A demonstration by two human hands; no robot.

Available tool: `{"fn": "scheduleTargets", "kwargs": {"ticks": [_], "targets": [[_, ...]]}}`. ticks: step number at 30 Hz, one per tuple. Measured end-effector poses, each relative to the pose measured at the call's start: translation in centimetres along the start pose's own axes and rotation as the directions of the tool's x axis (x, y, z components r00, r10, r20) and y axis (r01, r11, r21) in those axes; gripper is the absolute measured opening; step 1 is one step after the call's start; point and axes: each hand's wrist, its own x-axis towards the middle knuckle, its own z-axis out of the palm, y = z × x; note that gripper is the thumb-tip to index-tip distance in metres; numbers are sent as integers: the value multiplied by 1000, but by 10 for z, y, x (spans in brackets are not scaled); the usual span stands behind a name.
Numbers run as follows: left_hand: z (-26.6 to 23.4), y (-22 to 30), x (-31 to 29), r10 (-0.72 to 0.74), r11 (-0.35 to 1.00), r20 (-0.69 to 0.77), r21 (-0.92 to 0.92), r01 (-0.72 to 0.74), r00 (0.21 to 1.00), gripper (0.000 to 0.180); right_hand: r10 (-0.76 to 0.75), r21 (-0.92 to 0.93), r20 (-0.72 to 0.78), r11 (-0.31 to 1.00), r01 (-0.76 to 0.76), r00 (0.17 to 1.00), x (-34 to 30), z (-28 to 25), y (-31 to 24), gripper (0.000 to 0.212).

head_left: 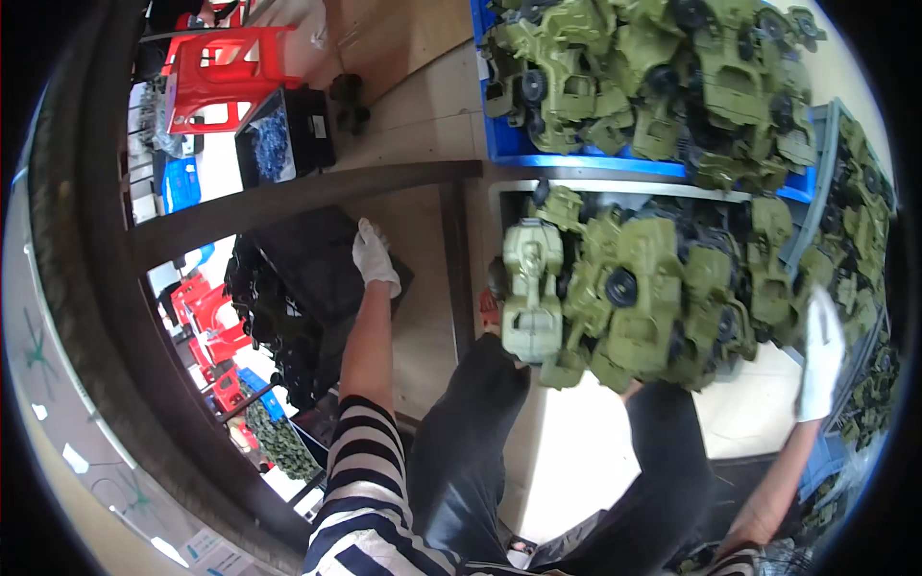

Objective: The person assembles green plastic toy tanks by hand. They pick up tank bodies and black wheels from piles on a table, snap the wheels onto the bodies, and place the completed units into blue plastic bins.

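Note:
My left hand (pixel 373 257), in a white glove, reaches out on a striped sleeve and rests on a black crate (pixel 317 264) on the floor to my left, with nothing visibly in it. My right hand (pixel 822 353), also gloved in white, lies stretched at the right edge of a heap of olive-green toy vehicles (pixel 653 298) in a grey tray. One paler green toy vehicle (pixel 531 288) sits at the heap's left end, above my knee. Whether the right hand's fingers grip anything is not visible.
A blue tray (pixel 595 161) further away holds more green toy vehicles. A dark table frame (pixel 317 192) crosses above the crate. Black parts (pixel 279 336) are piled left of the crate. Red plastic stools (pixel 226 72) and a black box of blue parts (pixel 279 139) stand at the far left.

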Motion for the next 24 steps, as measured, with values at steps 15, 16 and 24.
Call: {"fn": "scheduleTargets", "kwargs": {"ticks": [15, 16, 24], "targets": [[48, 20, 285, 517, 525, 170, 711, -468, 839, 71, -666, 302, 741, 443, 844, 85, 143, 333, -217, 56], [58, 23, 293, 516, 534, 159, 709, -461, 842, 72, -669, 263, 739, 395, 880, 80, 143, 332, -205, 55], [112, 20, 377, 559, 607, 137, 604, -516, 818, 100, -696, 328, 716, 391, 860, 43, 162, 336, -173, 49]]}}
